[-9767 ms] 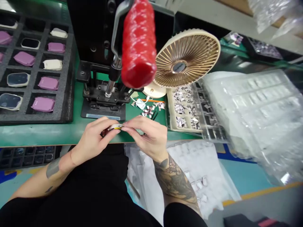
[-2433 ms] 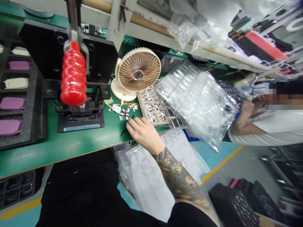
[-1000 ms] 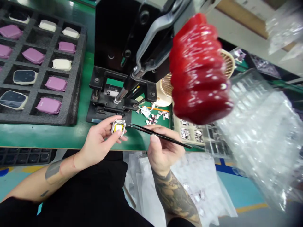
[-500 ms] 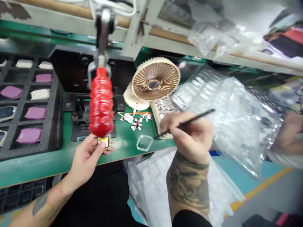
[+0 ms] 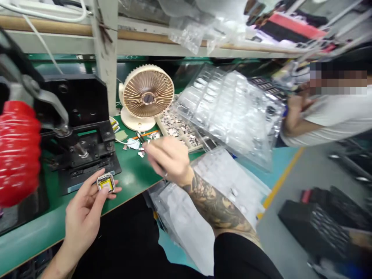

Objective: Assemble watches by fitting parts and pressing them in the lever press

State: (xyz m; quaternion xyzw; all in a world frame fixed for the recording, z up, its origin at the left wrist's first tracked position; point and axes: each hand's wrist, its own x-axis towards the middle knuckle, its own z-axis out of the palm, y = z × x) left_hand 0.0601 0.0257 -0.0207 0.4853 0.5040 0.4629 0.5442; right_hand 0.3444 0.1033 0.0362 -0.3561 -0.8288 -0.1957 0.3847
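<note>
A view looking down over a green bench is being shown from a head-worn camera. In the lower left of the frame, a small square case with a yellow inside is being pinched by its edges between the thumb and fingertips of the left hand. It is being kept just above the bench, in front of a black press. At the far left edge, the red handle of the press is being seen large and close.

At the centre, the right hand is being blurred by motion. It is being closed around thin black tweezers, whose tip is being pointed at loose scraps on the bench, below a beige fan.

Half a second ago the tweezers were being raised over the parts tray. Now they are being brought down and to the left, towards the scraps. The case is being kept well apart from them, so it is being judged that the case is being held ready and not worked on at this instant.

At centre right, clear trays are being stacked at a slant. At the right edge, a co-worker in white is being seen.
</note>
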